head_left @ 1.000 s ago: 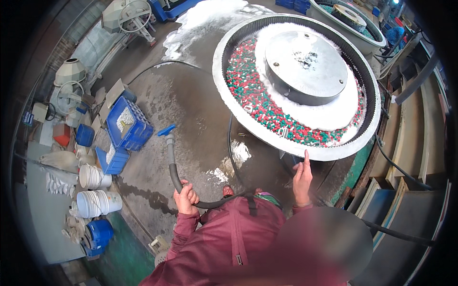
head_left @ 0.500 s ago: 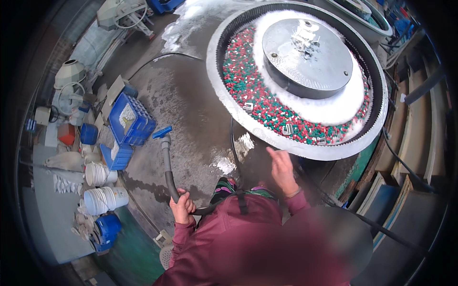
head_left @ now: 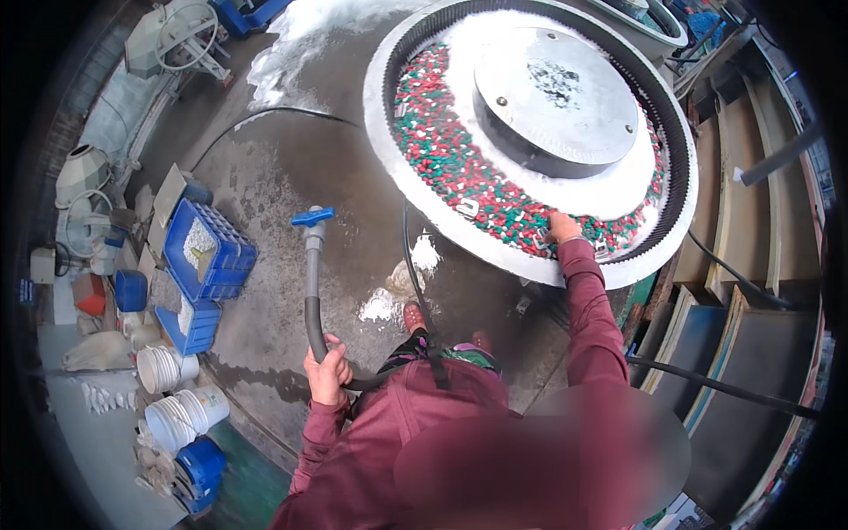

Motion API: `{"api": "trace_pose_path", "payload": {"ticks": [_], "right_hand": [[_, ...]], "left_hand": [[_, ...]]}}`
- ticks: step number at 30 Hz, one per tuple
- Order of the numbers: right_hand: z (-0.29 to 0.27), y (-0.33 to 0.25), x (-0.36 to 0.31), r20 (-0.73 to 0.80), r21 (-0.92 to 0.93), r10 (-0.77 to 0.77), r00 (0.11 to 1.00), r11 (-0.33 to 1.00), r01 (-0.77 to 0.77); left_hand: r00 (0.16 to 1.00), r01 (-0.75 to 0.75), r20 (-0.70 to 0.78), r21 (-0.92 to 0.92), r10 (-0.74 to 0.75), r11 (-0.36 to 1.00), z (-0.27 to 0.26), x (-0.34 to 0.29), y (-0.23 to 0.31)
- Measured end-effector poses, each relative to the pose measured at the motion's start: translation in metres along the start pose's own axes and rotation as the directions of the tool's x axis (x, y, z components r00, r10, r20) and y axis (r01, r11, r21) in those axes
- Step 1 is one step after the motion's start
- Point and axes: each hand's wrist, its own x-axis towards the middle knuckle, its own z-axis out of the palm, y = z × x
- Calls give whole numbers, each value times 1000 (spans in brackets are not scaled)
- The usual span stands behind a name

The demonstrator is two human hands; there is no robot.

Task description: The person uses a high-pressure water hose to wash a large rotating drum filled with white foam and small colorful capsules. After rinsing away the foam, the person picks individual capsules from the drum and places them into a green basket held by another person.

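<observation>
My left hand [head_left: 329,369] is wrapped round a dark hose [head_left: 313,322], whose grey pipe end carries a blue valve handle [head_left: 313,217]. Stretched forward over the rim of a big round tub [head_left: 424,212], my right hand [head_left: 564,229] dips its curled fingers among red, green and white pellets [head_left: 450,163]. Right by its fingertips lies a small metal frame-like piece [head_left: 541,238]; whether the fingers grip it is hidden. Another such piece [head_left: 467,208] rests on the pellets further left. White foam [head_left: 609,200] rings the tub's raised metal centre [head_left: 574,115].
Blue crates [head_left: 231,265] with white pieces stand on the wet floor at left, near white buckets [head_left: 168,369] and a blue tub [head_left: 201,466]. A black cable [head_left: 415,274] runs beneath the round tub. Wooden-edged troughs [head_left: 707,353] line the right side.
My right hand has gone from outside the rim, forward and right into the tub's pellets. The left hand keeps hold of the hose. The whole view has shifted slightly.
</observation>
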Motion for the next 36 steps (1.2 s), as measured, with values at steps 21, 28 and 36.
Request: {"api": "trace_pose_path", "payload": {"ticks": [21,28,36], "right_hand": [[7,-125,27,-167,477,-537,827,689,545],[-6,-108,27,-275,316,-545,792,727,610],[-65,-54,12,221,754,-508,833,-453,-476]], "left_hand": [[996,19,-92,-5,-19,1000,45,40,21],[983,0,-183,-43,-8,999,75,31,14],[976,-30,-220,-116,4,993,85,28,1]]}}
